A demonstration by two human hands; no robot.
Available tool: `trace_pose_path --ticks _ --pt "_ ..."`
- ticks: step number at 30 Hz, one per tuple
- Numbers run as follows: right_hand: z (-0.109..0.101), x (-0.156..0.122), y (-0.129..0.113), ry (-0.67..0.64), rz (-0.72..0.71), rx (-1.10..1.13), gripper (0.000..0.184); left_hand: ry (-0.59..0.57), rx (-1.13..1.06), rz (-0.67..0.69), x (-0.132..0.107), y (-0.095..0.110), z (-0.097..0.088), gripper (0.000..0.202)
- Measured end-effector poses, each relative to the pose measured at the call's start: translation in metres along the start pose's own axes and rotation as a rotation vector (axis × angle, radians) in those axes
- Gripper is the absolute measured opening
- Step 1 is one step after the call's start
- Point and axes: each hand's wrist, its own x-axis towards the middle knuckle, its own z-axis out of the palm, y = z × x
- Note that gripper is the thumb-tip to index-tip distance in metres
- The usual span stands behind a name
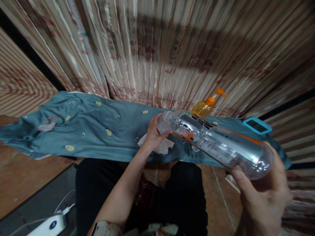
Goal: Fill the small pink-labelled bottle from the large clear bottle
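between left hand [154, 133] and right hand [263, 194], clear bottle [218, 145]

Teal cloth [98, 131] open leftward; clear bottle [221, 146] and pump bottle [205, 106] block right.

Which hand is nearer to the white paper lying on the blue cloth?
Left. The left hand grips the neck of the clear bottle just above the white paper; the right hand holds its base, far right of the paper.
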Motion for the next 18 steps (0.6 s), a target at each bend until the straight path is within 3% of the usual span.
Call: trace_pose_path --ticks 18 --pt "0.0002 0.0027 -0.0036 0.004 -0.02 -0.004 0.084 0.0 0.015 -0.001 0.0001 0.0001 0.0008 0.079"
